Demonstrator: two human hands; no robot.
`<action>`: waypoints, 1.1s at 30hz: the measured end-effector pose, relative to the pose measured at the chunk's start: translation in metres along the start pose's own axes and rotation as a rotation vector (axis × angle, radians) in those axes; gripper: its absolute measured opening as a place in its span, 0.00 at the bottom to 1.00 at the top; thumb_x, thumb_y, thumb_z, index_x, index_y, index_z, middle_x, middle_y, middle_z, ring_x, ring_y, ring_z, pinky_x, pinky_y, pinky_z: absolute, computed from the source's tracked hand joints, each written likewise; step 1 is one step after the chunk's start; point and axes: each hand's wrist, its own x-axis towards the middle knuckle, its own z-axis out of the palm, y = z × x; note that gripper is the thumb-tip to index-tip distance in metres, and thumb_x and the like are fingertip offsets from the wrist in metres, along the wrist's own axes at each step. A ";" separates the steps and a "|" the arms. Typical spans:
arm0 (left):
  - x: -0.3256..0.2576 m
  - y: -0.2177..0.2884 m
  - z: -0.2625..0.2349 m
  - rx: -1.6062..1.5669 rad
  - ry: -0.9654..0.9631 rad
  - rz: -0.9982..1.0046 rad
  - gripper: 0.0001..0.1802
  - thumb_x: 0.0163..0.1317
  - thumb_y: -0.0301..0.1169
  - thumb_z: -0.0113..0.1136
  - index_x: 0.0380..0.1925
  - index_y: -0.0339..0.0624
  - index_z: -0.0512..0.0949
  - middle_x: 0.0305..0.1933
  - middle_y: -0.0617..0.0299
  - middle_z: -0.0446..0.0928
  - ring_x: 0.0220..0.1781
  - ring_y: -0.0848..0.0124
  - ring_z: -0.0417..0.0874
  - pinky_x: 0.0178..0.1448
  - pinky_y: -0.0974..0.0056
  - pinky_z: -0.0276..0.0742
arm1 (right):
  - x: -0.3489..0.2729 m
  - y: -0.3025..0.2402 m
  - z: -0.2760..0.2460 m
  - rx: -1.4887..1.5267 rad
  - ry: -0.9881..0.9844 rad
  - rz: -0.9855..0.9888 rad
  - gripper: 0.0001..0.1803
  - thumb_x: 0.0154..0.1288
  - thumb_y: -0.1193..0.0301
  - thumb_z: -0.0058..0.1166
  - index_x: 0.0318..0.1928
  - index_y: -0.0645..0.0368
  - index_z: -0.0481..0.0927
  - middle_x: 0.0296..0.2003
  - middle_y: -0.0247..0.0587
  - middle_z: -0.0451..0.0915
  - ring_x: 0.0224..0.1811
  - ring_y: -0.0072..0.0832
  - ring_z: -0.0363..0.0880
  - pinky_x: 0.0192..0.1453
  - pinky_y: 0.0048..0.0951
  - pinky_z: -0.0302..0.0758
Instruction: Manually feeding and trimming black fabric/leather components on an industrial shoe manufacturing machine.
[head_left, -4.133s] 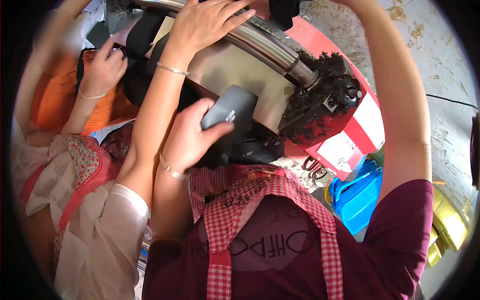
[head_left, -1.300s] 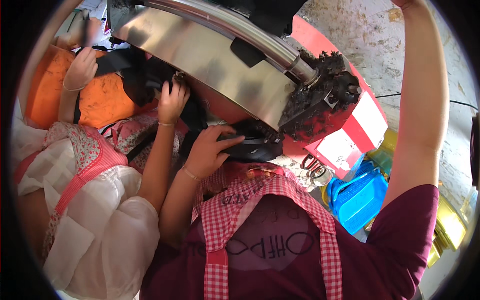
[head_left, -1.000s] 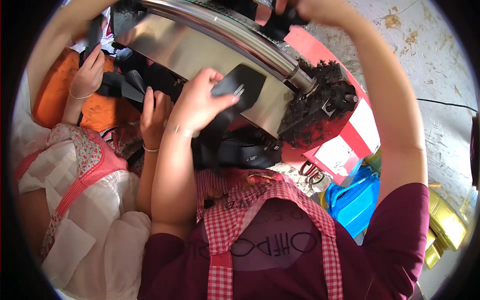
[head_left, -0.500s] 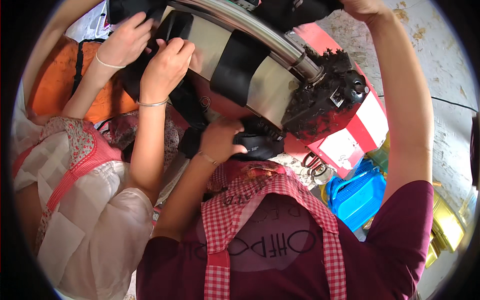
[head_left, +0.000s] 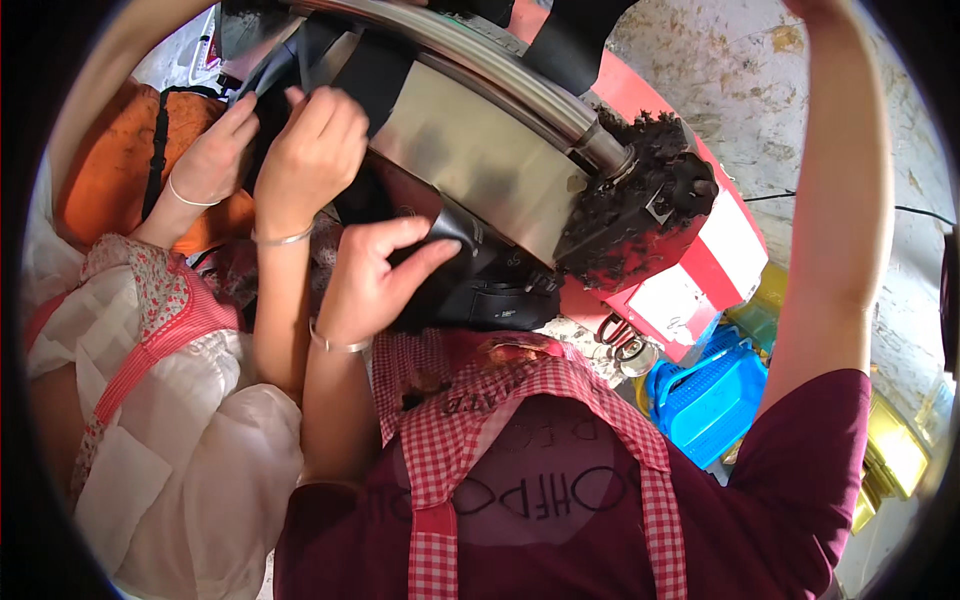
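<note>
My left hand (head_left: 375,275) is before the front of the red machine, thumb and forefinger apart, beside a black sheet-like piece (head_left: 455,225). I see nothing gripped in it. At the top right edge only a bit of my right hand (head_left: 815,8) shows; its fingers are cut off. A steel roller (head_left: 480,60) crosses above a pale metal plate (head_left: 480,150) on the machine. On the plate's left part lies a black flat piece (head_left: 375,78). Another black strip (head_left: 570,40) sits beyond the roller.
On the left, a co-worker's two hands (head_left: 310,155) handle dark pieces at the plate's end. Dark fluff clings to the machine's right end (head_left: 640,200). Below are scissors (head_left: 622,338) and a blue basket (head_left: 710,400). An orange bag (head_left: 105,170) stands far left.
The black piece on the plate has moved left. My left hand has risen and shifted left, off the black item at the machine's front. My right hand has moved right, mostly out of view.
</note>
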 end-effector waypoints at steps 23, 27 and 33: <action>-0.026 -0.017 0.018 0.638 0.270 -0.132 0.37 0.48 0.33 0.80 0.57 0.46 0.71 0.52 0.49 0.81 0.52 0.46 0.84 0.51 0.46 0.81 | -0.018 0.079 0.089 0.060 -0.485 0.362 0.15 0.68 0.65 0.68 0.47 0.63 0.85 0.35 0.32 0.85 0.36 0.19 0.80 0.43 0.25 0.78; -0.058 -0.108 0.078 0.616 -0.129 0.101 0.30 0.46 0.44 0.78 0.48 0.48 0.78 0.49 0.56 0.80 0.52 0.57 0.82 0.58 0.50 0.76 | -0.016 0.063 0.045 0.315 -0.452 0.190 0.07 0.70 0.71 0.66 0.44 0.60 0.84 0.35 0.26 0.83 0.35 0.15 0.79 0.42 0.20 0.77; -0.063 -0.147 0.077 0.673 -0.415 0.147 0.18 0.55 0.46 0.72 0.40 0.49 0.84 0.47 0.62 0.82 0.53 0.64 0.81 0.64 0.51 0.69 | 0.000 0.032 0.014 0.489 -0.306 0.016 0.12 0.71 0.72 0.64 0.50 0.65 0.82 0.40 0.35 0.86 0.40 0.22 0.86 0.51 0.27 0.84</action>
